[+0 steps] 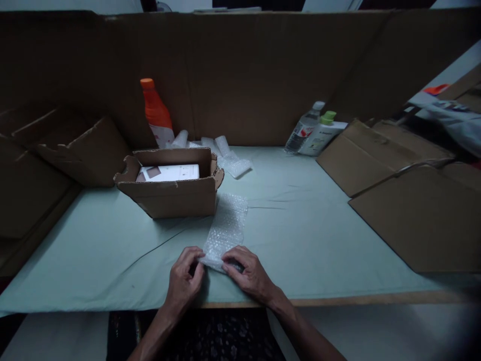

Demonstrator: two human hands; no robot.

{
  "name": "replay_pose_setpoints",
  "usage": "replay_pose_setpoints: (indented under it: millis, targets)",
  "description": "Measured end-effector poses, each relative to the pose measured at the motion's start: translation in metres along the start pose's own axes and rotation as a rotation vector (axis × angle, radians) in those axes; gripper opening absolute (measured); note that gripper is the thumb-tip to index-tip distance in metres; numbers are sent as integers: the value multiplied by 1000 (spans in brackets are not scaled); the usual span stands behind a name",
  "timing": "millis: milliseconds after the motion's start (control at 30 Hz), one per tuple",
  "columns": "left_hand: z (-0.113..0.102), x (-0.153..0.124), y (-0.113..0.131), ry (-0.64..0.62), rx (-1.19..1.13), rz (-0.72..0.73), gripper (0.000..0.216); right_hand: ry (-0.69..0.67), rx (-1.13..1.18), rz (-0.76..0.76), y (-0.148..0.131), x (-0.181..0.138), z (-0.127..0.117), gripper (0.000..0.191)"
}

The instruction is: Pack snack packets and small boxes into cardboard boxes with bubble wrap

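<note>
A strip of clear bubble wrap [227, 220] lies on the table, stretching away from me, its near end folded or rolled over. My left hand [186, 276] pinches the left side of that folded end between thumb and fingers. On the right side, my right hand [248, 273] grips the same fold with bent fingers. Whether anything is inside the fold I cannot tell. Just beyond the strip, to the left, stands an open cardboard box [176, 198] with a white carton [173, 173] inside.
Several bubble wrap pieces [235, 163] lie behind the box, near an orange bottle [156, 113]. A clear plastic bottle [305, 128] and a white bottle with a green cap [323, 135] lean at the back right. Cardboard boxes [417, 200] flank the pale green tablecloth [300, 240]; a cardboard wall [255, 75] rises behind.
</note>
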State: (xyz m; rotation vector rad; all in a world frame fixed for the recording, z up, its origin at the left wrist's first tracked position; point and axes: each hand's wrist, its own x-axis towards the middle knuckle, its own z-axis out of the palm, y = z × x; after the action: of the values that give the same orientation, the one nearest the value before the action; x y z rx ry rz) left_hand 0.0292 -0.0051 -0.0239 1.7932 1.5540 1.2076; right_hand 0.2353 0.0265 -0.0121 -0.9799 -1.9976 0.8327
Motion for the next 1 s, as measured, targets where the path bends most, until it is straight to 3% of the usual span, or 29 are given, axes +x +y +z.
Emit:
replay_pose_setpoints:
  millis: [167,433,700,867,1000]
  targets:
    - [-3,-2,-3,-34,-41,77,19,-35,-32,-11,1,3,2,9]
    - [-4,2,1,11,5,58,13,-56,-130,-86,-1,8,8,15]
    - [-22,7,-7,4,4,59,18,-6,-119,-76,-2,10,1,6]
    - [-23,2,-2,-155,-33,95,28,-73,-153,-109,-4,8,10,8]
    - [-18,0,1,-221,-8,53,20,-63,-188,-100,-4,6,6,9]
